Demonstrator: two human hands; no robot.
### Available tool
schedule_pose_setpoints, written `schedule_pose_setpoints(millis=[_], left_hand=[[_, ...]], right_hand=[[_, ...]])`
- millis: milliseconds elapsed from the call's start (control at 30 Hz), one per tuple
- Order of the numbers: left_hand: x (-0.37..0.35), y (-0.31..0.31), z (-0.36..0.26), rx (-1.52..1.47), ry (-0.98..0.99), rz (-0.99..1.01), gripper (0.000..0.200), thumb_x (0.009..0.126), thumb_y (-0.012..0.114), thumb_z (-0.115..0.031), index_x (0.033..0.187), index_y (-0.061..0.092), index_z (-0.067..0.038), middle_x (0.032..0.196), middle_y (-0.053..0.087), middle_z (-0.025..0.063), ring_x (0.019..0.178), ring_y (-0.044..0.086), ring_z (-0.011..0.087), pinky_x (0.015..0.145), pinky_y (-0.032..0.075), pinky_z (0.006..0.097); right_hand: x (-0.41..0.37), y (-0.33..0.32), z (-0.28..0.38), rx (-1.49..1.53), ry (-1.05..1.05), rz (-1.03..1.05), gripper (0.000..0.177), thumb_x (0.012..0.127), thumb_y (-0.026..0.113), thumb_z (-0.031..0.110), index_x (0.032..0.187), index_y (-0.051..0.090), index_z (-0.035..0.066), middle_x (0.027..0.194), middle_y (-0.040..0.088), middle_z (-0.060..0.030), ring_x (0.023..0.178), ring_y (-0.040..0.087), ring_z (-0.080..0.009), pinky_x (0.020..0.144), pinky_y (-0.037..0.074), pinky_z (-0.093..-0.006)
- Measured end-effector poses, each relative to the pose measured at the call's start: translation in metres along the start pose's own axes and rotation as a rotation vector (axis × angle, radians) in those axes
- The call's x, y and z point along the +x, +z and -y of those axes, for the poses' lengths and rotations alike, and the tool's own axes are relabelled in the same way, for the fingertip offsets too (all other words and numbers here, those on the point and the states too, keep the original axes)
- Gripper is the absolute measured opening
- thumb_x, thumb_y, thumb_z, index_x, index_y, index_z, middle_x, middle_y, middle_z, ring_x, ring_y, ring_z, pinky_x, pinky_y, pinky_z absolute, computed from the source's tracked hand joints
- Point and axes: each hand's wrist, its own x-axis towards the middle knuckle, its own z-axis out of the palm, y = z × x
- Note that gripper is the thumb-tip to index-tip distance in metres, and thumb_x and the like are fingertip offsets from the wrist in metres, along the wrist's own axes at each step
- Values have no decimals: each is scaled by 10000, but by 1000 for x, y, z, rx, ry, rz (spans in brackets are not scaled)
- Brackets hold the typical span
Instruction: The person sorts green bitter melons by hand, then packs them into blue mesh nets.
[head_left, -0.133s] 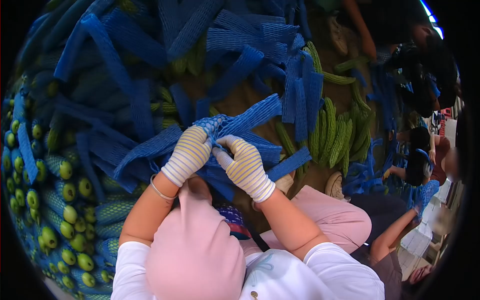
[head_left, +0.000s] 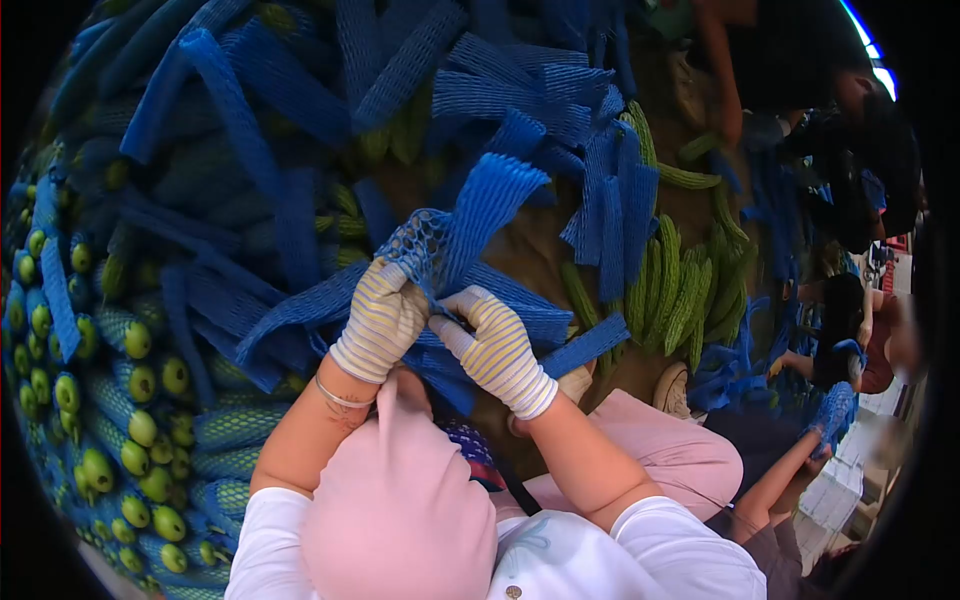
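Head view: your left hand [head_left: 380, 320] and right hand [head_left: 495, 345] pinch the net sleeve [head_left: 480, 210]. Looks light, soft and stretchy, so hold its open rim.

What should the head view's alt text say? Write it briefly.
The gloved left hand and right hand grip the mouth of a blue foam net sleeve. To the right lie loose green gourds; net-wrapped gourds are stacked on the left.

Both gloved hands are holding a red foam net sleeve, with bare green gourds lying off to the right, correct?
Not quite. The head view shows the foam net sleeve is blue, not red. The left hand and right hand both hold it, and bare green gourds lie to the right.
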Motion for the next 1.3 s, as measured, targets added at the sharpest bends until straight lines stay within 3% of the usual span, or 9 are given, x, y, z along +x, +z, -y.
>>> schedule_pose_setpoints(millis=[67, 167, 333, 467, 567, 700, 833, 967, 1300], left_hand=[[6, -12, 2, -346, 48, 76, 397, 958, 478, -149, 1314, 482, 27, 1322, 537, 167, 1228, 511, 287, 1092, 359, 398], [8, -28, 0, 1177, 296, 141, 446, 939, 489, -208, 1326, 477, 12, 1376, 487, 175, 1299, 439, 278, 1116, 310, 408], [36, -1, -32, 1959, 572, 46, 424, 843, 565, -109, 1264, 566, -67, 1230, 563, 223, 1117, 541, 376, 1028, 405, 420], [46, -23, -33, 1761, 435, 174, 409, 854, 555, -102, 1260, 564, -54, 1249, 559, 208, 1135, 549, 353, 1018, 416, 414], [48, -23, -39, 1918, 881, 34, 403, 880, 547, -90, 1278, 545, -24, 1270, 584, 133, 1163, 566, 304, 1034, 420, 395], [51, 3, -76, 2276, 744, -63, 444, 914, 506, -179, 1335, 480, -39, 1426, 423, 126, 1327, 384, 250, 1113, 300, 416], [60, -13, -75, 2195, 602, -57, 406, 919, 501, -174, 1312, 504, -72, 1455, 399, 126, 1374, 333, 263, 1132, 281, 418], [64, -45, -60, 1810, 444, 9, 332, 906, 518, -105, 1228, 596, -127, 1410, 458, 130, 1358, 351, 326, 1118, 322, 409], [56, -70, -40, 1766, 229, 36, 351, 926, 502, -118, 1267, 560, -61, 1370, 513, 116, 1315, 427, 278, 1080, 358, 371]], right_hand=[[12, 0, 1, -11, -288, -104, 196, 774, 687, 104, 949, 651, 24, 939, 641, -151, 820, 621, -344, 706, 495, -398], [12, 10, 22, 304, -262, -147, 189, 755, 694, 61, 934, 651, 17, 933, 641, -149, 825, 623, -341, 720, 502, -385], [17, 16, 16, 163, -280, 57, 168, 790, 687, 86, 935, 648, 12, 842, 645, -153, 772, 633, -335, 693, 509, -377], [22, 32, 20, 188, -224, 268, 178, 828, 665, 126, 972, 648, 22, 850, 651, -162, 790, 636, -345, 699, 510, -373], [38, 33, 13, 343, 15, 402, 184, 847, 647, 133, 997, 649, 27, 873, 658, -168, 820, 645, -338, 723, 514, -371], [89, 10, 28, 134, -214, 742, 202, 861, 639, 181, 1008, 659, 44, 899, 672, -160, 821, 660, -303, 718, 522, -342], [194, -42, 43, 303, -161, 65, 243, 834, 675, 213, 992, 674, 28, 851, 681, -139, 767, 672, -218, 692, 523, -300], [315, -92, -28, -774, -542, -356, 631, 765, 696, 522, 1230, 603, 107, 1310, 555, -138, 1234, 489, -330, 1048, 360, -467], [139, -148, -121, -1383, 131, 706, 647, 585, 788, 381, 1163, 627, 140, 1254, 545, -117, 1272, 439, -285, 1114, 228, -576]])
